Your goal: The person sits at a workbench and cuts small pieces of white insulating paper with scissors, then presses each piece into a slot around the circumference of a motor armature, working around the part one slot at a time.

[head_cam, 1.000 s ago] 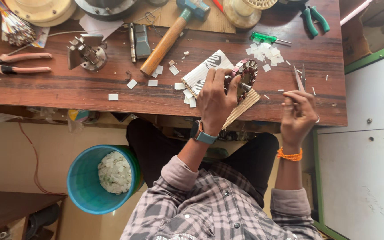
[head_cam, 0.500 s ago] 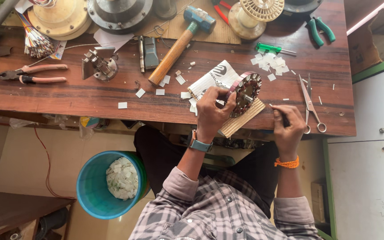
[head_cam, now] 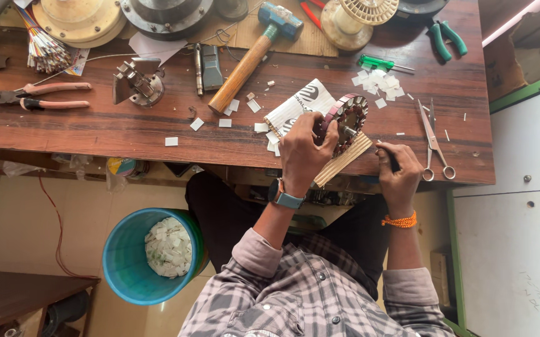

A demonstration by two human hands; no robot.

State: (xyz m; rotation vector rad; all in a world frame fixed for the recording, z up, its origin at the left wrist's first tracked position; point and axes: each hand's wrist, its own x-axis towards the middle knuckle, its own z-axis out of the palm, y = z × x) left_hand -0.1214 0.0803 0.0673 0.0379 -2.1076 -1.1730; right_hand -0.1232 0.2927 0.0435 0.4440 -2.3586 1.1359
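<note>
Left hand [head_cam: 304,153] curled round the round slotted metal motor core [head_cam: 346,122], pinching its rim and tilting it on edge over the brown wooden counter [head_cam: 157,134]. Right hand [head_cam: 398,168], just right of it, pressed shut round a thin dark tool [head_cam: 391,159]. Steel scissors [head_cam: 433,140] lie further right. Core looks heavy, rigid; the outer rim seems the safest hold, away from the slots

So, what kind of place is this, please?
Probably a small repair workshop for electric motors or fans. The left hand holds a round slotted metal motor core over a worn wooden workbench, with a wooden-handled blue-headed hammer and pink-handled pliers nearby.
</note>
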